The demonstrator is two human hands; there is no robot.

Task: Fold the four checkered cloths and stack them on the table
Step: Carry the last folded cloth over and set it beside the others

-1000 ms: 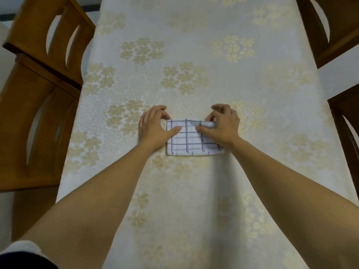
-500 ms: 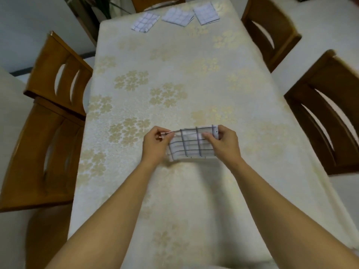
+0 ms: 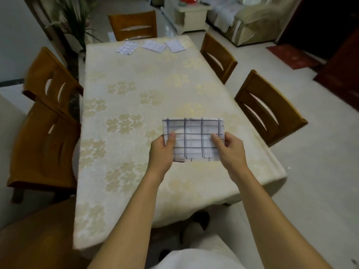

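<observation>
While held, folded cloth (image 3: 194, 139) lengthwise left-right.

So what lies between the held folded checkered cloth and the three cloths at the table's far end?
Only bare floral tablecloth between the held cloth and the far three, head view.

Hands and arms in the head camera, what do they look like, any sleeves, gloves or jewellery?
Both forearms are bare up to the frame's lower edge, with no sleeves visible. The left hand and right hand wear no gloves, and no rings, watch or bracelets show.
</observation>
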